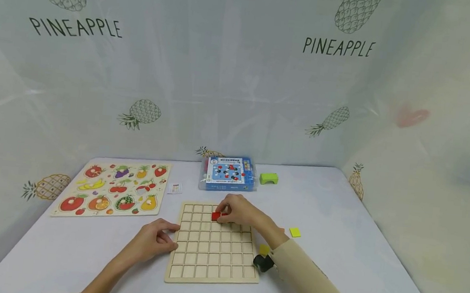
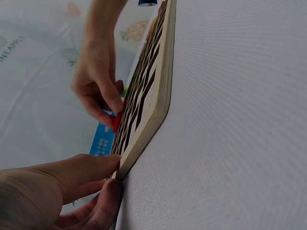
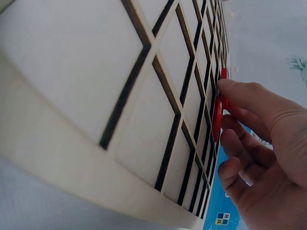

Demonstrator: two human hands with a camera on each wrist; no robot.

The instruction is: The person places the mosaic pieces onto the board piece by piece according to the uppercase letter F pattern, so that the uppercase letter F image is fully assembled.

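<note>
A wooden grid board (image 1: pixel 202 259) with square cells lies flat on the table. At its left edge rests my left hand (image 1: pixel 150 241), thumb and forefinger touching the rim. Over the far rows of the board, my right hand (image 1: pixel 240 210) pinches a small red tile (image 3: pixel 224 75) between thumb and fingers. Another red tile (image 1: pixel 216 216) sits right beside those fingertips, in a cell near the far edge. The left wrist view shows the left fingertips against the board's side (image 2: pixel 163 91). Part of the pinched tile is hidden by the fingers.
To the left lies a fruit puzzle board (image 1: pixel 114 187), with a small card (image 1: pixel 174 188) beside it. A blue box (image 1: pixel 228 174) and green arch block (image 1: pixel 268 178) stand behind. Yellow tiles (image 1: pixel 295 232) and a dark object (image 1: pixel 264 263) lie near the right forearm.
</note>
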